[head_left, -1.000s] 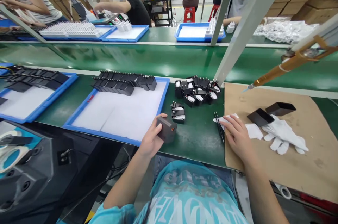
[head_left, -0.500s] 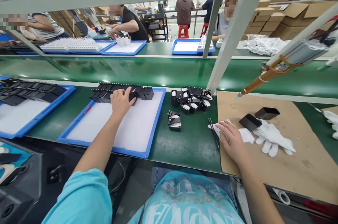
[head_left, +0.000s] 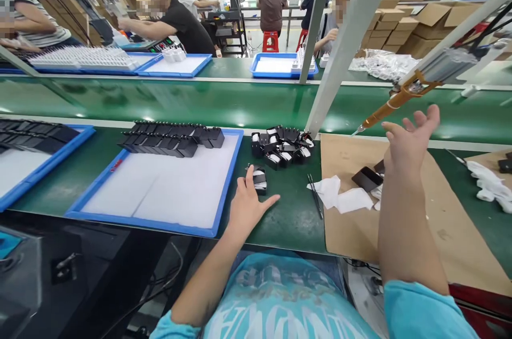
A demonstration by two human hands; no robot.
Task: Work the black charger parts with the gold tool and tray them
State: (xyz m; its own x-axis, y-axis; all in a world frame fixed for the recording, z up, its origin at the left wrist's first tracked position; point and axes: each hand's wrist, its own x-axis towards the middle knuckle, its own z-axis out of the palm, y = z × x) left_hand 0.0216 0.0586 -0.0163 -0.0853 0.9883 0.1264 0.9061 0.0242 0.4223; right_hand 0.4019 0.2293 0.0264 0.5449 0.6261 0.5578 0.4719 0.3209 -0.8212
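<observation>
The right hand (head_left: 412,139) is off the two white papers (head_left: 330,190) and up in the air, near the orange tool (head_left: 386,110) that hangs down. Its fingers are spread and curl a bit, and I see nothing in them. The left hand (head_left: 248,206) is away from the rows of black boxes (head_left: 176,144) and is now at the lone black piece (head_left: 261,182). Its thumb and fingers are wide apart, not pinching. I cannot tell if a fingertip touches the piece. So one box looks put away, and the lone piece seems to get its turn.

Now the counting, big to small. One green table (head_left: 288,222) is on this side. On it are two blue trays, the middle one (head_left: 226,184) and the left one (head_left: 18,168), which is cut off. One orange tool hangs above. One pile of black pieces (head_left: 285,156) is too jumbled to count. Two hollow black cases (head_left: 367,179) show by the right arm. One lone piece sits in front of the pile, right of the middle tray. One pair of tweezers (head_left: 314,195) lies beside the papers.
</observation>
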